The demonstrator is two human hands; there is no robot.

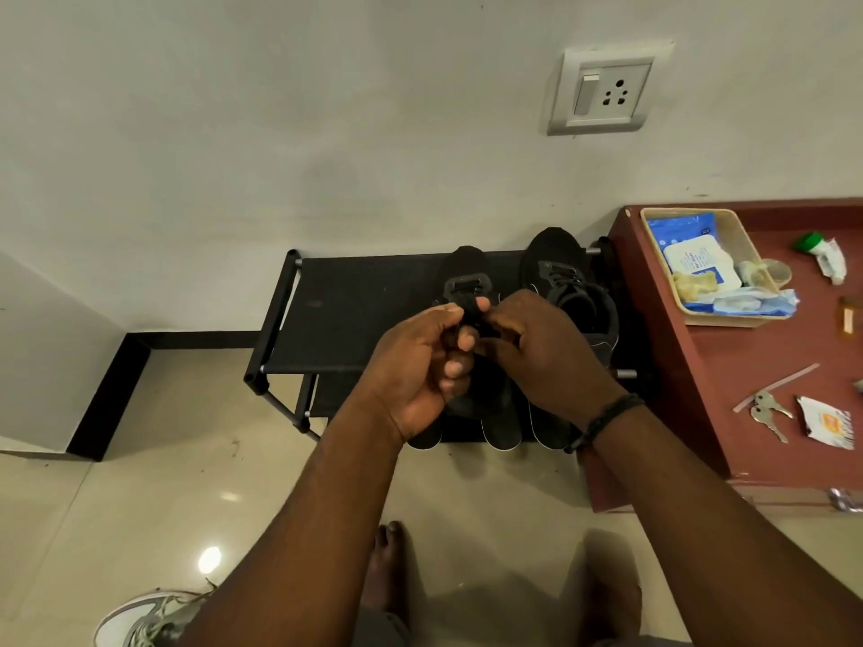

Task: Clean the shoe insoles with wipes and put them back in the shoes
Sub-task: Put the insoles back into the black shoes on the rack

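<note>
Two black shoes stand on a black shoe rack (345, 301). The left black shoe (464, 273) lies under my hands; the right black shoe (565, 277) sits beside it, untouched. My left hand (418, 366) and my right hand (546, 347) both pinch the left shoe's tongue and laces, fingers curled. Dark insoles (502, 424) show at the rack's front edge below my hands, partly hidden. A blue and white wipes pack (696, 259) lies in a beige tray (738, 319) on the red table.
The red table (747, 389) stands right of the rack, holding keys (768, 413), a green-capped tube (824, 254) and a sachet (826, 427). A wall socket (607, 93) is above. A grey sneaker (149, 618) and my bare feet (387, 572) are on the tiled floor.
</note>
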